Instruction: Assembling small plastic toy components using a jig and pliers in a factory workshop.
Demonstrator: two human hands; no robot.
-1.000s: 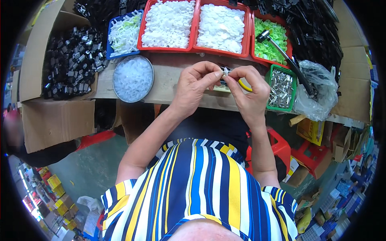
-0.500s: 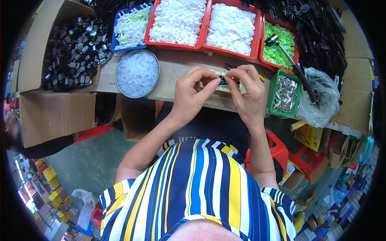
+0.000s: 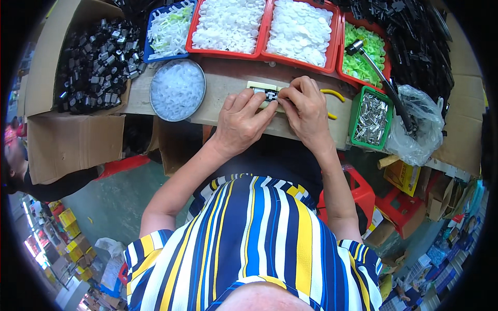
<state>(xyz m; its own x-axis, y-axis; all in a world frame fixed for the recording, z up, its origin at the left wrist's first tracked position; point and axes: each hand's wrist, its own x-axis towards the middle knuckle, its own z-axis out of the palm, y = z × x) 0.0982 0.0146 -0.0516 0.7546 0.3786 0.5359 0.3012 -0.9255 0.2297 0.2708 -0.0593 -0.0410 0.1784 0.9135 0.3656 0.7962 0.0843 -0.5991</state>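
Observation:
A cream-coloured block (image 3: 262, 84) lies on the bench in front of me, with a small black mechanical part (image 3: 271, 95) with pale pieces set in it. My left hand (image 3: 243, 118) is closed at the block's left side, fingers curled and thumb tip against the black part. From the right, my right hand (image 3: 307, 110) pinches at the part's right end; whatever sits between its fingertips is too small to make out. Just beyond the right hand lie pliers with yellow handles (image 3: 333, 94), their jaws hidden behind the hand.
A round dish of clear plastic pieces (image 3: 178, 63) stands left. Red trays (image 3: 263, 53) of white and green discs line the back. On the right are a green box of metal pins (image 3: 354, 136), a hammer-like tool (image 3: 378, 70) and a plastic bag (image 3: 419, 132). A carton of black parts (image 3: 98, 67) is far left.
Both hands have come down from a fingertip-to-fingertip pinch onto the block. The hands have parted slightly, so the black part and more of the pliers' handles now show.

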